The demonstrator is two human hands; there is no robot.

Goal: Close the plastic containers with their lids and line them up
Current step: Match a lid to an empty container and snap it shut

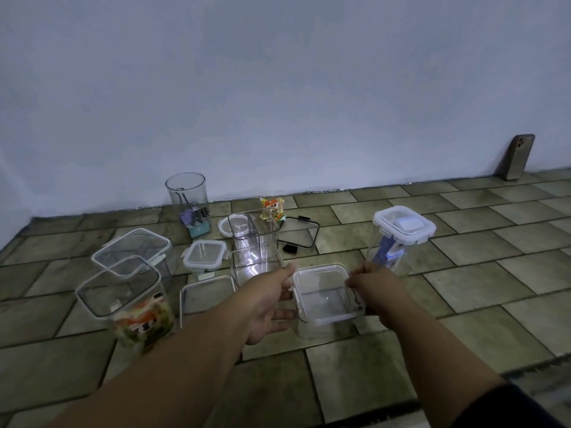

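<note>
A clear square container stands on the tiled floor in front of me with a clear lid lying on its top. My left hand grips the lid's left edge, and my right hand grips its right edge. A tall lidded container with a white clip lid stands to the right. On the left are a lidded container holding snack packets and a lidded one behind it. Two open clear containers stand in the middle.
A loose clear lid lies left of my left arm. A small lidded box, a round lid, a black-rimmed lid, a round jar of clips, a snack packet and a phone leaning on the wall are there.
</note>
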